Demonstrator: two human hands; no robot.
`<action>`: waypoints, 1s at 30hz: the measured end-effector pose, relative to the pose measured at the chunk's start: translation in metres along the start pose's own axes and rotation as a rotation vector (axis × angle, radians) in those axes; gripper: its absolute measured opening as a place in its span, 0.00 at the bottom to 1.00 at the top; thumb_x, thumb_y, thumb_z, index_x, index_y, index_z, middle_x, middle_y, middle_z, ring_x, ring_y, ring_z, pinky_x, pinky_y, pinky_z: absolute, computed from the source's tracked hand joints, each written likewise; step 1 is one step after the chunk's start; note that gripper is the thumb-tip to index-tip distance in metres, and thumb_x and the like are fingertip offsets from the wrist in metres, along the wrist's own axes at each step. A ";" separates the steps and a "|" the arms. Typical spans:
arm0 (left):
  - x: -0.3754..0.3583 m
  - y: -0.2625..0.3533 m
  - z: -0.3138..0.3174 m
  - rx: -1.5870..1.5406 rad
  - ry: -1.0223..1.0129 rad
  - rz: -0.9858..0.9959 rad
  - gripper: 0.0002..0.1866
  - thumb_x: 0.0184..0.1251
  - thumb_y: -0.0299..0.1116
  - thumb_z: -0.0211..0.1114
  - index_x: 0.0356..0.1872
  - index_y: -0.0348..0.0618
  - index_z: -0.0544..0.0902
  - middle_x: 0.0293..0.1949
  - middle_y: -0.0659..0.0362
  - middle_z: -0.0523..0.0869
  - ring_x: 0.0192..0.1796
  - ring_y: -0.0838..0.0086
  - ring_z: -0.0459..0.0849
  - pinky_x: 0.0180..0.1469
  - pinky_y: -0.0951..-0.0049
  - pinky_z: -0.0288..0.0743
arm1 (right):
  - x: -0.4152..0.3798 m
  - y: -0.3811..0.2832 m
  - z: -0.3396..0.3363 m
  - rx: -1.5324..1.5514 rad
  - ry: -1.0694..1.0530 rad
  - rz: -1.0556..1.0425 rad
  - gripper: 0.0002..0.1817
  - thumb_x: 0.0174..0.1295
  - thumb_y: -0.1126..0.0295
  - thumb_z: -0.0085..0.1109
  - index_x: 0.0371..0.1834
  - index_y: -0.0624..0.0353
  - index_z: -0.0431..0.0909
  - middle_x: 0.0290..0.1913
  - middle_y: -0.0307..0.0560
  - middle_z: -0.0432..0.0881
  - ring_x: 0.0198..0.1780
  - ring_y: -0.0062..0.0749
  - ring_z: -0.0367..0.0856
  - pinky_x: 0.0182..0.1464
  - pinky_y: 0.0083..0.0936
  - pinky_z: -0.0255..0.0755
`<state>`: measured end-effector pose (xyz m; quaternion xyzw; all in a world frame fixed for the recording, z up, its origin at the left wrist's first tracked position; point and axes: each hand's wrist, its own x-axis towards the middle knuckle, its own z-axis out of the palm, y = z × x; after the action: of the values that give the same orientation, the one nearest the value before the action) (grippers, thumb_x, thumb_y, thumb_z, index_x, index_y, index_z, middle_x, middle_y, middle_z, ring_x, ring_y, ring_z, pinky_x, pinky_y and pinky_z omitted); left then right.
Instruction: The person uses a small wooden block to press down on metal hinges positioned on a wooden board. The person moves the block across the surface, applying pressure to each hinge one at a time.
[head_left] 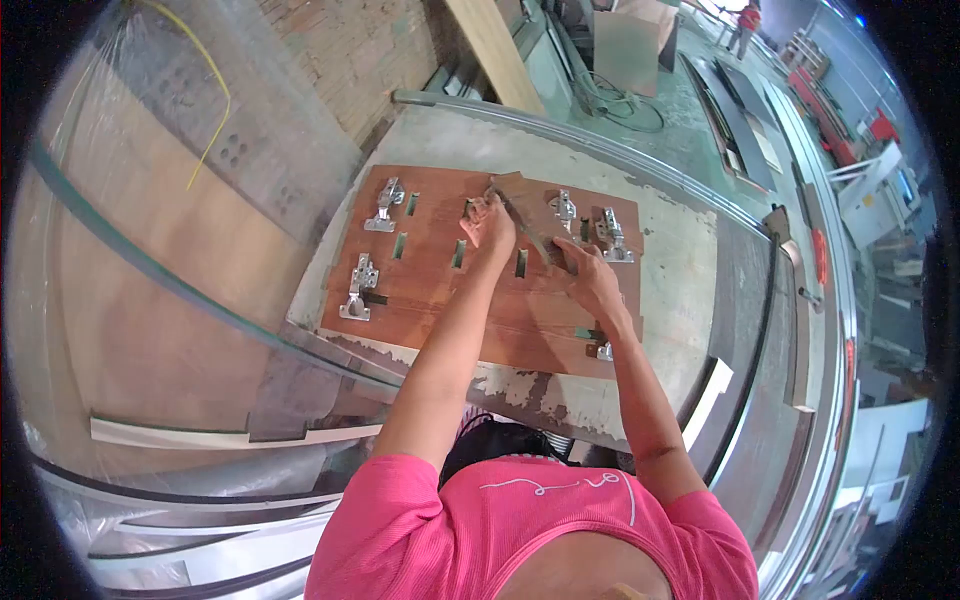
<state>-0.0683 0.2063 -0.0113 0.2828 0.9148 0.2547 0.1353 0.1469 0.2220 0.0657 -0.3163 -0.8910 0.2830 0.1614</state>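
Observation:
Side by side on a worn table lie reddish-brown wooden panels [430, 285] with dark rectangular slots cut in them. Over their upper middle, a thin brown strip [527, 222] runs diagonally between my hands. My left hand [490, 225] is closed at the strip's upper end, fingers curled. Around its lower end, my right hand [590, 275] is closed too. Metal cabinet hinges sit on the panels: one hinge [383, 205] at the upper left, another hinge [358, 288] at the lower left, and a hinge [614, 237] just beyond my right hand.
The table top [670, 300] has peeling, patchy paint. A metal rail [600, 150] borders its far side. Large plastic-wrapped boards [150, 250] stand at the left. Dark panels [735, 125] lie on the floor at the far right, and a person [745, 25] stands in the distance.

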 end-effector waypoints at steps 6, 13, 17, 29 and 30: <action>0.026 -0.016 0.073 0.138 0.537 0.003 0.14 0.66 0.30 0.49 0.51 0.50 0.75 0.46 0.61 0.79 0.51 0.70 0.77 0.49 0.60 0.63 | 0.003 -0.004 0.008 -0.024 0.000 0.016 0.30 0.55 0.54 0.65 0.63 0.41 0.73 0.52 0.58 0.76 0.51 0.56 0.78 0.51 0.42 0.74; 0.007 -0.004 0.024 0.229 0.225 0.029 0.18 0.59 0.34 0.59 0.52 0.46 0.73 0.50 0.56 0.77 0.54 0.66 0.76 0.49 0.55 0.63 | 0.002 -0.013 0.010 -0.021 0.003 0.077 0.30 0.54 0.57 0.65 0.63 0.43 0.73 0.52 0.58 0.77 0.54 0.52 0.77 0.55 0.37 0.70; 0.000 -0.004 -0.014 0.210 0.145 0.036 0.25 0.57 0.39 0.62 0.57 0.46 0.72 0.54 0.52 0.75 0.57 0.59 0.73 0.51 0.51 0.62 | 0.010 -0.023 0.005 -0.050 -0.050 0.120 0.30 0.54 0.58 0.64 0.63 0.44 0.73 0.51 0.58 0.77 0.53 0.51 0.78 0.54 0.37 0.71; 0.058 -0.154 -0.103 0.188 0.241 -0.226 0.30 0.58 0.46 0.66 0.62 0.53 0.71 0.63 0.51 0.69 0.69 0.51 0.60 0.60 0.46 0.63 | 0.054 -0.107 0.057 0.095 -0.199 -0.084 0.30 0.54 0.56 0.64 0.62 0.47 0.74 0.47 0.59 0.80 0.47 0.50 0.81 0.50 0.40 0.74; 0.058 -0.153 -0.102 0.183 0.243 -0.215 0.30 0.58 0.46 0.66 0.62 0.53 0.71 0.63 0.51 0.69 0.69 0.51 0.60 0.60 0.46 0.63 | 0.064 -0.101 0.073 0.020 -0.165 -0.187 0.30 0.54 0.54 0.64 0.62 0.45 0.73 0.47 0.61 0.80 0.42 0.52 0.82 0.47 0.41 0.75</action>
<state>-0.2237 0.0916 -0.0150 0.1614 0.9687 0.1870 0.0238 0.0178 0.1699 0.0765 -0.2059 -0.9239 0.3008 0.1165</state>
